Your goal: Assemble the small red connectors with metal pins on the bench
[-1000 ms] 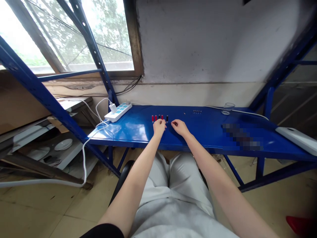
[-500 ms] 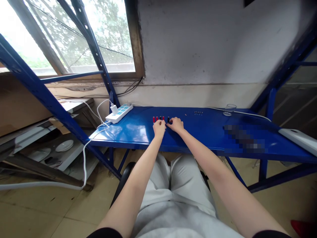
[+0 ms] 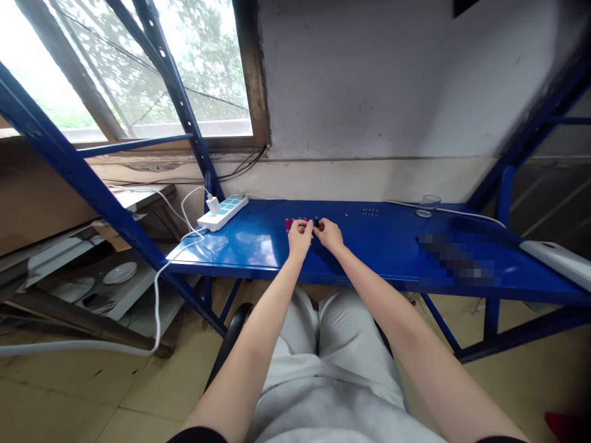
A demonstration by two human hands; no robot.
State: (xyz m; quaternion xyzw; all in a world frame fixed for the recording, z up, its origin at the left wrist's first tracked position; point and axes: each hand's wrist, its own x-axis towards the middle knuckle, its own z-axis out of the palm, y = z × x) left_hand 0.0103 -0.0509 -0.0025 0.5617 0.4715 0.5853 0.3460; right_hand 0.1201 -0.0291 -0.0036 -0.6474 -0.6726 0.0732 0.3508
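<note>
Several small red and black cylindrical pieces (image 3: 287, 224) stand in a row on the blue table, partly hidden behind my left hand. My left hand (image 3: 300, 239) is closed beside them, fingertips pinched; whatever sits between them, if anything, is too small to make out. My right hand (image 3: 329, 235) pinches a small black cylinder (image 3: 316, 221) just to the right of the row. The fingertips of both hands nearly meet near this black cylinder.
On the blue table (image 3: 369, 252) lie several tiny metal-looking bits (image 3: 370, 211). A clear glass (image 3: 428, 206) stands at the back right, near a blurred-out dark object (image 3: 455, 258). At the left is a white power strip (image 3: 222, 212) with a trailing cable.
My left hand has shifted slightly up and right, covering more of the row. The black cylinder at my right fingertips has moved a little to the right.
</note>
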